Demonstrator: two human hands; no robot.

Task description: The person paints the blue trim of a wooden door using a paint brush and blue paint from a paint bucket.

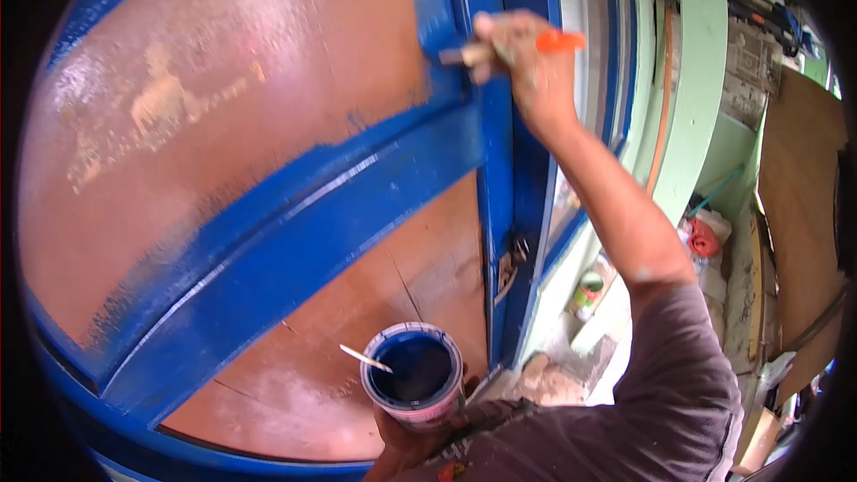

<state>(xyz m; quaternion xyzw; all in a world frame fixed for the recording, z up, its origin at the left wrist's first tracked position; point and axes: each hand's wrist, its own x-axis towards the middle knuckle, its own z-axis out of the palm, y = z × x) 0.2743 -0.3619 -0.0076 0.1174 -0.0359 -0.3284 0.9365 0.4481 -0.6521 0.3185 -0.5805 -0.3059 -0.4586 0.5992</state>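
One paintbrush [561,41], bristles [451,57] leftward, near-horizontal

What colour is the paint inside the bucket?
The paint in the bucket is dark blue; it shows best in the head view.

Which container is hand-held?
The round tub of blue paint, in the left hand; the green-and-white can stands apart, no hand on it.

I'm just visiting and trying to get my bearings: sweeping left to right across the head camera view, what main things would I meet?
Pale patch on the upper panel, paint bucket, right hand, red item, brown board.
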